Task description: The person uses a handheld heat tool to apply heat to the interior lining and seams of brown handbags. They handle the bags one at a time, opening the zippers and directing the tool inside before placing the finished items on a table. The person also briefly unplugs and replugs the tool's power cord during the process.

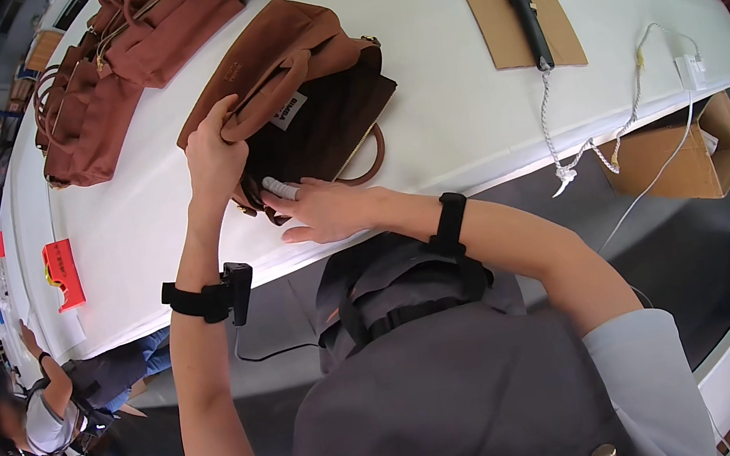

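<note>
A brown handbag [281, 44] lies open on the white table, its dark lining [340, 135] showing. Inside is a white label [289, 111]. My left hand [216, 154] is closed on the bag's left side, at the base of the upper handle [271, 99]. Across the bag's near edge rests my right hand [331, 208], fingers stretched and thumb apart, the fingertips touching the bag near its left corner. One of its fingers has a white wrap [280, 188]. The second handle [373, 157] loops out on the right side.
More brown bags [92, 124] stand at the far left. A black-handled tool with a metal tip [528, 22] lies on cardboard [482, 5], its cord running right. A red box [63, 275] sits at the left; a carton [681, 156] is below the right edge. Another person [47, 402] is at left.
</note>
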A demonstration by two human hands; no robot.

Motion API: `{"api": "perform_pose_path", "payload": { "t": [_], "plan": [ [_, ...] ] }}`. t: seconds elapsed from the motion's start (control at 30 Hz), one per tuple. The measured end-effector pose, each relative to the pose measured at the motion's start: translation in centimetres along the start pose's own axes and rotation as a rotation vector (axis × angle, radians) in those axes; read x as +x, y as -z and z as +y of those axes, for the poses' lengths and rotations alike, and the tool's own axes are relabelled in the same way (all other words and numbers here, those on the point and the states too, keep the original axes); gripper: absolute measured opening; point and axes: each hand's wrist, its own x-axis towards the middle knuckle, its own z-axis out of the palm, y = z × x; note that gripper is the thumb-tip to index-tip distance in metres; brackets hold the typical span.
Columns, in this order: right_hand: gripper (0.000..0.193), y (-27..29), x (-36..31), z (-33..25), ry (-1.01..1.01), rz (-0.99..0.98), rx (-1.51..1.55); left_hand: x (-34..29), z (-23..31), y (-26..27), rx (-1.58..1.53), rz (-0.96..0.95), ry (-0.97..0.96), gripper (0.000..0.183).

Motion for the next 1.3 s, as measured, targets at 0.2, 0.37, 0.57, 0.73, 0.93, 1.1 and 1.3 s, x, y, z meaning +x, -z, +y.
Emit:
{"api": "perform_pose_path", "payload": {
  "t": [0.2,0.37,0.57,0.73,0.93,1.1,1.3],
  "plan": [
    [0.018,7.2,-5.8,5.1,-0.113,0.846,-0.19,0.1,0.0,0.3,0.002,0.007,0.019,0.039],
    [0.029,16.4,-15.4,16.3,-0.777,1.085,-0.759,0.2,-0.5,0.1,-0.008,0.026,0.03,0.042],
    [0.04,18.1,-19.2,20.5,-1.118,0.821,-0.569,0.6,0.2,0.5,-0.01,0.032,0.075,0.047],
    [0.037,19.0,-18.1,21.9,-1.124,0.848,-0.532,0.8,0.7,0.1,-0.001,0.078,0.081,0.048],
    [0.045,20.2,-18.6,11.5,-0.644,1.039,1.088,0.4,0.4,0.9,0.02,0.14,0.132,0.048],
    [0.05,17.7,-21.5,1.0,-0.649,0.712,0.843,0.5,-0.1,-0.1,0.05,0.14,0.201,0.048],
    [0.053,14.4,-18.1,-1.5,-0.457,0.504,0.166,0.5,0.2,0.0,0.074,0.13,0.233,0.048]
  ]
}}
